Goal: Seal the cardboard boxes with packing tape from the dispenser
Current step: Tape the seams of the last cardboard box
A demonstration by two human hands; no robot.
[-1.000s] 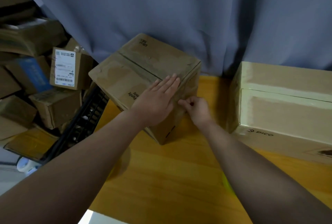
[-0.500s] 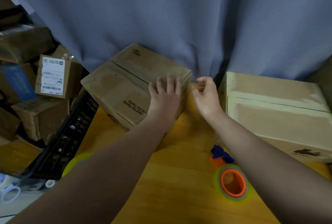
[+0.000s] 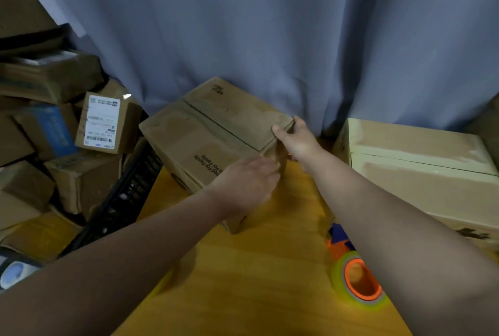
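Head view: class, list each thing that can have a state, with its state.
brown cardboard box: flaps closed, on table.
pale box: closed, taped over.
tape dispenser: lying on table, unheld.
right hand: grips brown cardboard box's corner.
left hand: touches its near side.

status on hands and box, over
Right hand grips brown box corner, left hand presses its side. Tape dispenser lies on table, untouched. Nothing blocking.

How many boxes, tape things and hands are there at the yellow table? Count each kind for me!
Cardboard boxes on the table: 2 (brown box, pale box)
Tape dispensers: 1 (orange tape dispenser)
Hands: 2 (left hand, right hand), both on the brown box
Total: 5
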